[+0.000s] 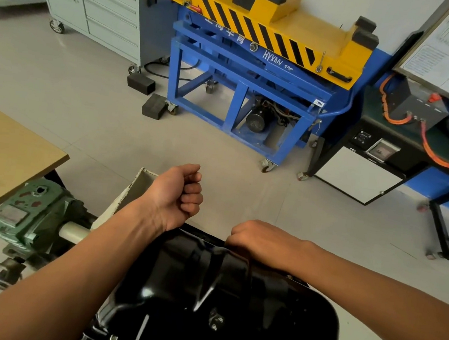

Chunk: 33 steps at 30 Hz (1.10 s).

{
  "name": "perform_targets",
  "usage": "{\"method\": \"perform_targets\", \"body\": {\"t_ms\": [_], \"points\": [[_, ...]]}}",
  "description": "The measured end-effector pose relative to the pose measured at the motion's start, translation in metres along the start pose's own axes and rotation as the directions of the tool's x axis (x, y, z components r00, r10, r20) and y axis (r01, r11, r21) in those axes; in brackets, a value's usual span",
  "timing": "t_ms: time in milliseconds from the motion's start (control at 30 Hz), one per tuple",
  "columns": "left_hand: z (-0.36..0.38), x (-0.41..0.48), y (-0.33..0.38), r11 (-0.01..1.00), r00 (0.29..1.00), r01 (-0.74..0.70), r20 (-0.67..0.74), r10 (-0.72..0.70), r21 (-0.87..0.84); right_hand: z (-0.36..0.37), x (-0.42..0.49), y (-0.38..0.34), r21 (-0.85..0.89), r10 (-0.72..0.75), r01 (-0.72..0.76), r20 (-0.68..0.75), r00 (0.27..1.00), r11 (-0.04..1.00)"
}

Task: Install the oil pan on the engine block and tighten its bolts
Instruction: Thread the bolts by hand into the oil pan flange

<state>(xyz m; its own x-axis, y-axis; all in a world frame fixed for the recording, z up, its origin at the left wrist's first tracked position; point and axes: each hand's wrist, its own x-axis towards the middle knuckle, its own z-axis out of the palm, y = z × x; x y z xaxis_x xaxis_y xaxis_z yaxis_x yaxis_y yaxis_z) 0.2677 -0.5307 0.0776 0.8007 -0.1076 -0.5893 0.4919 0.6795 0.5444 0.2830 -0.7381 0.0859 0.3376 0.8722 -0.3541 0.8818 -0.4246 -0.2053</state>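
The oil pan is already sitting in place, covering the block beneath it. The left hand is hovering clenched beyond the pan's far rim, with nothing showing in it. The right hand is curling over that rim with its fingertips hidden, so whether it is gripping anything cannot be told. Bolt tightening probably remains.
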Motion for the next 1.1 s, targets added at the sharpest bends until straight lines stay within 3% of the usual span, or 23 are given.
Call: {"method": "perform_targets", "body": {"t_ms": [733,1100], "points": [[-0.0025,0.004,-0.0005,1.0,1.0,-0.007,0.005,0.007,0.016,-0.0049,-0.0024,-0.0003,-0.063,0.03,-0.026,0.072,0.997,0.998],[-0.0026,0.0036,-0.0008,1.0,1.0,-0.007,0.001,0.007,0.025,0.001,0.0011,-0.0017,-0.216,0.082,-0.067,0.062,0.995,0.974]]}}
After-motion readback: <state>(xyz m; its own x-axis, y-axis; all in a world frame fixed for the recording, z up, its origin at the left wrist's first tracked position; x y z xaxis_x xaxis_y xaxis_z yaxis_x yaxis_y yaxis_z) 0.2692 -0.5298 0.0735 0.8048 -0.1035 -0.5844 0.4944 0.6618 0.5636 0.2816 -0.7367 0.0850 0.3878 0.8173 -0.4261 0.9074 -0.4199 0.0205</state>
